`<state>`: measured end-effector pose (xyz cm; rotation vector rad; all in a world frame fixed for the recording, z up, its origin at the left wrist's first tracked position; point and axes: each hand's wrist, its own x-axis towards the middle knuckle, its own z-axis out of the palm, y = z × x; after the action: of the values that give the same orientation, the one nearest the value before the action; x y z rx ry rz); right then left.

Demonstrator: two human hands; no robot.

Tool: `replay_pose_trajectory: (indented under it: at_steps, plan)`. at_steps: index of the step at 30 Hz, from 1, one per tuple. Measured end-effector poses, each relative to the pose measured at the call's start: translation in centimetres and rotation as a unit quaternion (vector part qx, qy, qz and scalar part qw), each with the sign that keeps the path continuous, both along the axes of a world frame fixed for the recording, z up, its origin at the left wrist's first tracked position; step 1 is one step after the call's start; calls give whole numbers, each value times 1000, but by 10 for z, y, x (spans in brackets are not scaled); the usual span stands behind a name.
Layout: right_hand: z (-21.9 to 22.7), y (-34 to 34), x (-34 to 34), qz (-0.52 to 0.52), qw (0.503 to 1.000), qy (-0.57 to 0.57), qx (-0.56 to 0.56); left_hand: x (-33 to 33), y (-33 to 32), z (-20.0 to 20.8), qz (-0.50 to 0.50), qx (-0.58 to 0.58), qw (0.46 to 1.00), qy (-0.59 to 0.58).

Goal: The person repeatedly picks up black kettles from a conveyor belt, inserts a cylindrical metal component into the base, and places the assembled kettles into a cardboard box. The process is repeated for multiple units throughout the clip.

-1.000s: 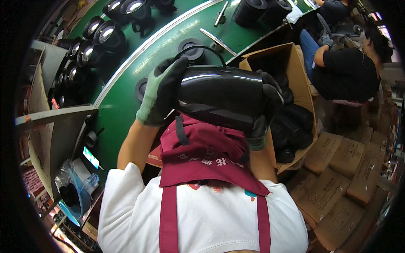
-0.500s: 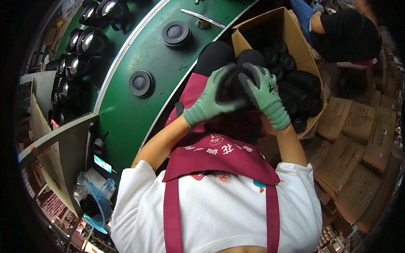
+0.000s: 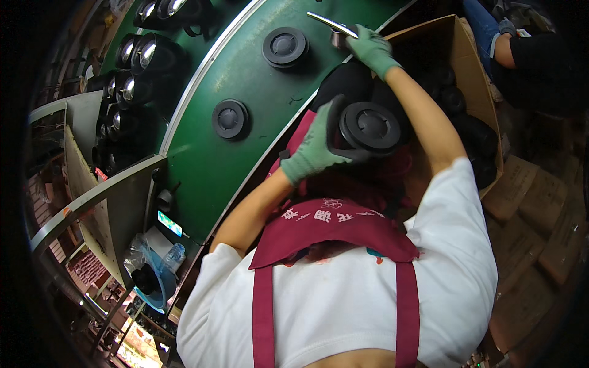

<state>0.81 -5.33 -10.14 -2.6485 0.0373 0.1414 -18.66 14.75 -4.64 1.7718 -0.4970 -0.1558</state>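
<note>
My left hand [image 3: 318, 144], in a green glove with dark fingers, is closed around a stack of round black plastic discs [image 3: 372, 126] held above my lap. Its thumb and fingers press the stack's rim from the left. Reaching up to the edge of the green table [image 3: 202, 162], my gloved right hand [image 3: 372, 50] closes on the near end of a silver metal bar tool [image 3: 325, 23] with a short round metal base. The fingertips there are partly hidden. More black discs lie on the table: a wider stack [image 3: 285, 47] and a smaller one [image 3: 230, 119].
An open cardboard box [image 3: 485, 73] of black round parts stands at my right. Several black bowl-shaped parts [image 3: 147, 52] line the table's far left. Stacked cartons [image 3: 515, 184] and a seated person [image 3: 540, 73] are beyond the box. A lit phone [image 3: 170, 223] lies lower left.
My right hand has left the black discs and moved up to the metal bar tool. The left hand keeps the discs, now turned face up. My view has shifted slightly.
</note>
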Motion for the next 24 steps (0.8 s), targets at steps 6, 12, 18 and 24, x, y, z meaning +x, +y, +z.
replay_pose_trajectory:
  at_steps: [6,12,18,24]
  plan:
    - [110,-104,-124,114,932,80,335,79,0,81,76,172,933,-307]
    - [91,-107,-153,251,961,-49,104,71,-74,116,-212,500,839,-21]
    - [67,-79,-168,183,964,-167,93,38,-85,119,-124,517,845,-68]
    - [85,-89,-141,197,871,64,447,38,-69,109,-136,521,841,-48]
